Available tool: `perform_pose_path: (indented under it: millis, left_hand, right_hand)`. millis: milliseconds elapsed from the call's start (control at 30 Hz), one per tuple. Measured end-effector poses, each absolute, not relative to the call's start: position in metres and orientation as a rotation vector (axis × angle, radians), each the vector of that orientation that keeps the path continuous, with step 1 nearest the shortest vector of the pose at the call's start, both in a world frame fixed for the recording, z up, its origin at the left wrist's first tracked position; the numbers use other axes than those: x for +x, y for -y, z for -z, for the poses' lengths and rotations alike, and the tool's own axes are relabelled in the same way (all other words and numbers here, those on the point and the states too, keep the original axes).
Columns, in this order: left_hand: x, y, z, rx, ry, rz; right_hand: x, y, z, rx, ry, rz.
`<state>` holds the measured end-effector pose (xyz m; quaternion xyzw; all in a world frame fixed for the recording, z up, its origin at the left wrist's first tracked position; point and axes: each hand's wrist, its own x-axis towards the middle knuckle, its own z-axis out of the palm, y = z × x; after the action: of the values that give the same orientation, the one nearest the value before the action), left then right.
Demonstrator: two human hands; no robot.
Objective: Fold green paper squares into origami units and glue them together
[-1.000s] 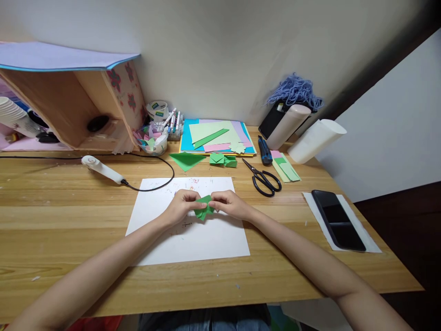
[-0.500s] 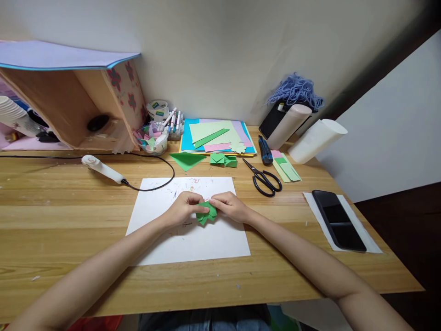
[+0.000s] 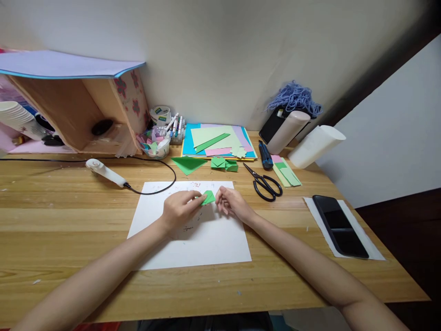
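Note:
My left hand [image 3: 181,207] pinches a small piece of folded green paper [image 3: 208,198] between thumb and fingers, above the white sheet [image 3: 213,246]. Just right of the paper, my right hand [image 3: 233,203] hovers with its fingers loosely curled and a little apart; no object shows in it. Marker stains dot the white sheet under both hands. Beyond it lie a green paper triangle [image 3: 188,164] and small folded green pieces [image 3: 223,164].
Black-handled scissors [image 3: 266,185] and a blue utility knife [image 3: 265,155] lie to the right. Behind is a stack of coloured paper [image 3: 193,138]. A phone [image 3: 340,226] rests at far right. A corded white hot glue gun [image 3: 106,172] lies left, near a cardboard box [image 3: 132,110].
My right hand has let go of the green paper and drawn slightly right. My left hand has raised and turned the paper, which now shows a flatter, smoother side.

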<state>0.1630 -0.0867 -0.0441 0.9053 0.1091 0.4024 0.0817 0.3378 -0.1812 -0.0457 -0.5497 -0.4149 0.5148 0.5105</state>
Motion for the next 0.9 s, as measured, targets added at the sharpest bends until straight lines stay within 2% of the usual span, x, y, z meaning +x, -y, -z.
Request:
perform_pose_path:
  millis: [133,267,400,533,900]
  left_hand:
    - [0.161,0.086,0.049,2.986,-0.143,-1.369]
    - [0.163,0.088,0.044,3.071,-0.273,-1.246]
    - [0.166,0.089,0.041,2.954,-0.528,-1.17]
    - [0.168,0.087,0.045,2.819,-0.591,-1.05]
    - [0.169,0.086,0.045,2.577,-0.633,-0.921]
  right_hand:
    - [0.334,0.181,0.042,-1.295,1.062,-1.307]
    - [0.337,0.178,0.045,-1.315,0.988,-1.215]
    - [0.351,0.17,0.052,-1.421,0.99,-0.866]
    - [0.375,0.163,0.057,-1.545,1.008,-0.55]
    - [0.404,0.123,0.065,-1.666,0.94,-0.281]
